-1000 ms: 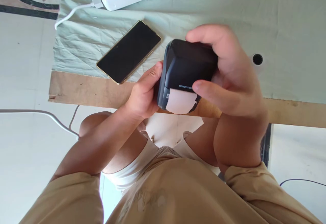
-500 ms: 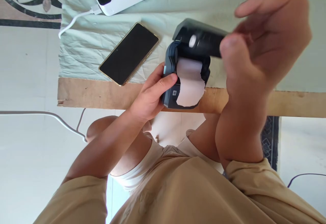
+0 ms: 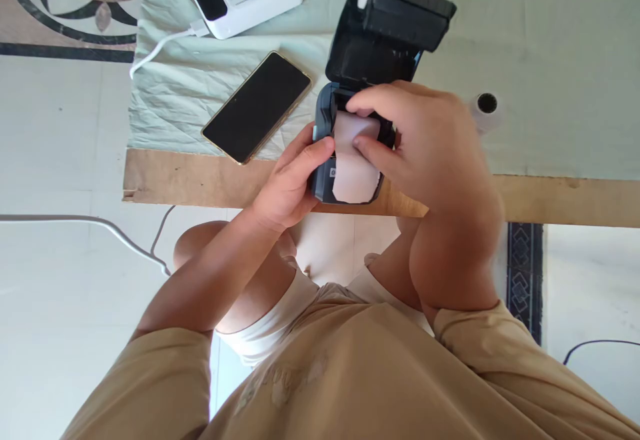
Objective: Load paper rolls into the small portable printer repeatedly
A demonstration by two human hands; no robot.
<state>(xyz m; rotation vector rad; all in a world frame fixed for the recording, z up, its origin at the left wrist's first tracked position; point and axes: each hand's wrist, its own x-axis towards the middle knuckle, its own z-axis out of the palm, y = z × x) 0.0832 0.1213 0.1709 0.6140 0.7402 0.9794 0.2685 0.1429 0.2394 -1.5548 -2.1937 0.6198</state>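
1. Well left of the printer, a pale cable (image 3: 75,219) runs toward the person's leg (image 3: 200,237).
2. Left of the printer and farther off, a white power bank (image 3: 255,3) with a plugged-in white lead (image 3: 160,47) lies on the green cloth (image 3: 540,93) over the table (image 3: 200,177).
3. Just left of the printer, a dark-screened phone (image 3: 257,108) lies aslant, face up.
4. At the printer's left side, the left hand (image 3: 287,187) is closed around the casing, its thumb over the near face beside the paper.
5. The printer (image 3: 325,110) is held at the table's near edge; its raised lid (image 3: 390,23) hides some cloth beyond it. A paper strip (image 3: 355,173) hangs over its near face.
6. Over the printer's right side, the right hand (image 3: 425,140) blocks much of the compartment: thumb on the paper, index finger at its far end, the two apart. I cannot tell whether they grip.
7. Right of the printer, past that hand, stands a small white roll (image 3: 486,105) with a dark core.
8. Half a second ago the right hand was swinging the lid up; now the lid stands wider open, released, and the roll, then covered by that hand, shows.
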